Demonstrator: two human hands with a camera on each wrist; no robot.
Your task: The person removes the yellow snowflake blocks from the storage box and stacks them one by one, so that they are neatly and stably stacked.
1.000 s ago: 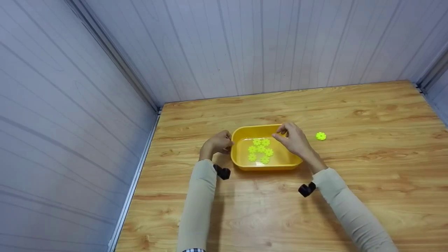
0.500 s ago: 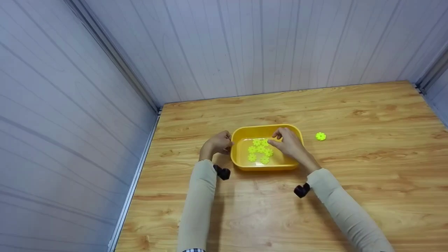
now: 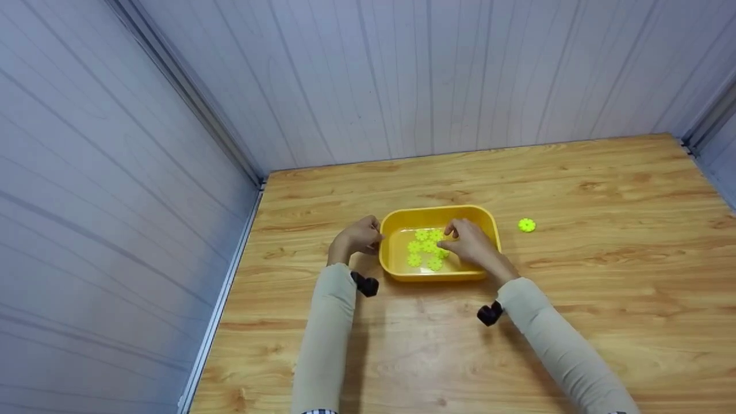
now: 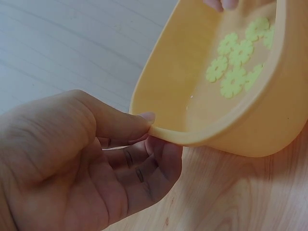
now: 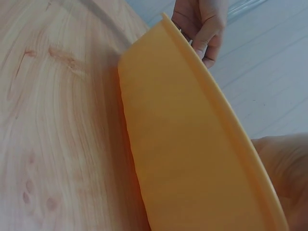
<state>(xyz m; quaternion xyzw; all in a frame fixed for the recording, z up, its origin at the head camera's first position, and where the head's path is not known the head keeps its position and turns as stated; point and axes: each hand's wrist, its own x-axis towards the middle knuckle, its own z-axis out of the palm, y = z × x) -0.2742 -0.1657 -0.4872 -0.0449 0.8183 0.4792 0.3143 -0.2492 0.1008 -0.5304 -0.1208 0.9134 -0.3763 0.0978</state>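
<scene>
A yellow tray (image 3: pixel 489 221) stands on the wooden table (image 3: pixel 604 184) with several green flower-shaped discs (image 3: pixel 428 246) lying in it. My left hand (image 3: pixel 372 237) pinches the tray's left rim, thumb on top (image 4: pixel 144 118) and fingers underneath. My right hand (image 3: pixel 450 236) reaches down into the tray from the right, its fingertips (image 4: pixel 221 4) close together just above the discs. Whether it holds a disc is hidden. The right wrist view shows the tray's outer wall (image 5: pixel 192 159) with the left hand (image 5: pixel 202 24) at its far end.
One more green disc (image 3: pixel 526 225) lies alone on the table to the right of the tray. Grey panel walls (image 3: pixel 402 75) close off the table at the back and on the left.
My right hand has come down from above the tray's far rim and moved left into the tray, over the discs. The left hand and the tray have stayed put.
</scene>
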